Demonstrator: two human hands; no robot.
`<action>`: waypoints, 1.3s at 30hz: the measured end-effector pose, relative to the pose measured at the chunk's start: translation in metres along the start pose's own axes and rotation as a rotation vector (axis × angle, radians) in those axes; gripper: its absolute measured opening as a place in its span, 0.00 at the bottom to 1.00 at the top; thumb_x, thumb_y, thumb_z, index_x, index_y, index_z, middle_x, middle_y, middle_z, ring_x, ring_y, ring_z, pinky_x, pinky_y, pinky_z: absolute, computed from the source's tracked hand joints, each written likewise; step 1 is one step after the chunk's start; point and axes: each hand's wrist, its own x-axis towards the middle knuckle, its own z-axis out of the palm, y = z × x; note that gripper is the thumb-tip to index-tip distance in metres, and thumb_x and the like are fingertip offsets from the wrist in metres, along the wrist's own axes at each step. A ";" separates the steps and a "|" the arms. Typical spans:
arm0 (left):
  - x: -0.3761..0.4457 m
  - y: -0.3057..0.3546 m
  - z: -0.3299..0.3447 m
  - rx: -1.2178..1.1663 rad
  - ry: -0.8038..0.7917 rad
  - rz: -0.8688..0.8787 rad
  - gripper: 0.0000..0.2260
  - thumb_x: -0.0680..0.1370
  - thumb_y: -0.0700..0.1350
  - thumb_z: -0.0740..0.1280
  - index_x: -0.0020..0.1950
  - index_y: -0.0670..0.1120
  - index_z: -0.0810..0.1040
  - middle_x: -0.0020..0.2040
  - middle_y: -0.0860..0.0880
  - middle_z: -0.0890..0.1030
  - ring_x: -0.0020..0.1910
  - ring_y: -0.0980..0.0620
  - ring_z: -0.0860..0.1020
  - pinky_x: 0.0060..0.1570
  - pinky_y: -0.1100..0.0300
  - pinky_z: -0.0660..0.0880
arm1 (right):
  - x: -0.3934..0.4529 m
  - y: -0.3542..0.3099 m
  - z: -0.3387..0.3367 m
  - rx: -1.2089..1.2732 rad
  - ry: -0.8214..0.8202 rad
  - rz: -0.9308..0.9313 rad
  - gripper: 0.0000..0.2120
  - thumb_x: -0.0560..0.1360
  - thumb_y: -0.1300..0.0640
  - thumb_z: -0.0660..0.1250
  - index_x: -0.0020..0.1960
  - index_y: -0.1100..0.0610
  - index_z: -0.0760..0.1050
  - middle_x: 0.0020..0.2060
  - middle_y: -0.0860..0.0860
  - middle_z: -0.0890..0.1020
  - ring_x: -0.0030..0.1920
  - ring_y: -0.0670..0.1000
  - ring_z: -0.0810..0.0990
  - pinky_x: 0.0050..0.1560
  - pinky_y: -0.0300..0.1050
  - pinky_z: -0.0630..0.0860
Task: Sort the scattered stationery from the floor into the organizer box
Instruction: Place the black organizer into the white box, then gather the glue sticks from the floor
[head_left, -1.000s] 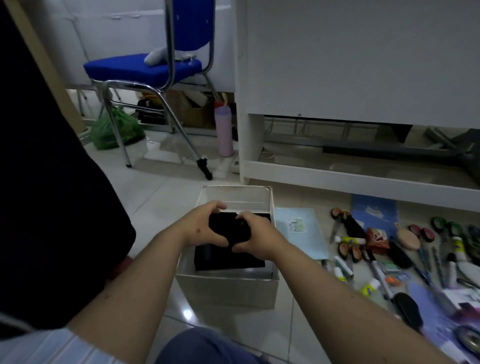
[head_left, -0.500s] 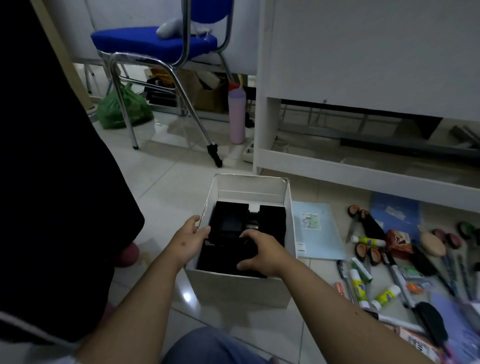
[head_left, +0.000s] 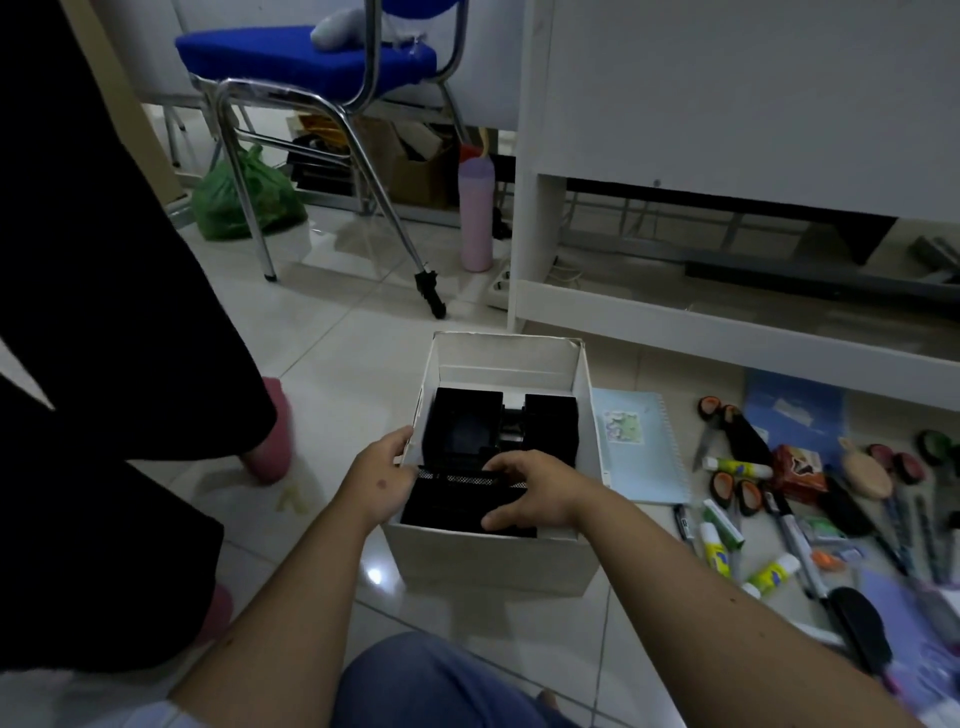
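Observation:
A white cardboard box (head_left: 493, 561) stands open on the tiled floor in front of me. Inside it sits a black mesh organizer (head_left: 467, 431) with several compartments. My left hand (head_left: 382, 478) reaches over the box's left wall and grips the organizer's left end. My right hand (head_left: 535, 491) curls its fingers over the organizer's front mesh rim. Scattered stationery lies on the floor to the right: scissors (head_left: 727, 426), glue sticks (head_left: 735, 467), markers (head_left: 795, 545), a small red box (head_left: 797, 467) and a light blue notebook (head_left: 644, 457).
A person in black clothes with pink slippers (head_left: 270, 436) stands close on the left. Behind the box are a blue chair (head_left: 306, 62), a green bag (head_left: 244, 197), a pink bottle (head_left: 475, 213) and a white desk (head_left: 727, 322). My knee (head_left: 431, 680) is below.
The organizer has sunk deeper into the box. My left hand slid from its top to the box's left side, and my right hand moved to the front rim. The view tilted down.

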 end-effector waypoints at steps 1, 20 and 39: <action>0.000 -0.001 0.000 0.008 -0.002 -0.005 0.23 0.74 0.33 0.61 0.67 0.47 0.73 0.59 0.48 0.79 0.58 0.49 0.77 0.54 0.60 0.72 | -0.001 0.001 0.001 0.023 -0.002 0.006 0.33 0.67 0.55 0.76 0.69 0.52 0.67 0.68 0.51 0.70 0.69 0.50 0.68 0.67 0.45 0.69; -0.015 0.040 0.033 0.420 0.172 0.173 0.25 0.77 0.46 0.64 0.72 0.44 0.63 0.71 0.44 0.64 0.70 0.43 0.63 0.68 0.48 0.64 | -0.030 -0.001 0.000 0.043 0.173 -0.071 0.27 0.75 0.56 0.68 0.72 0.56 0.64 0.67 0.55 0.72 0.65 0.53 0.73 0.63 0.43 0.71; -0.075 0.130 0.225 0.375 -0.192 0.685 0.17 0.78 0.41 0.62 0.66 0.43 0.72 0.68 0.45 0.68 0.73 0.49 0.58 0.68 0.63 0.54 | -0.159 0.143 -0.085 0.028 0.556 0.120 0.13 0.73 0.61 0.69 0.56 0.62 0.77 0.52 0.56 0.81 0.48 0.49 0.78 0.56 0.45 0.76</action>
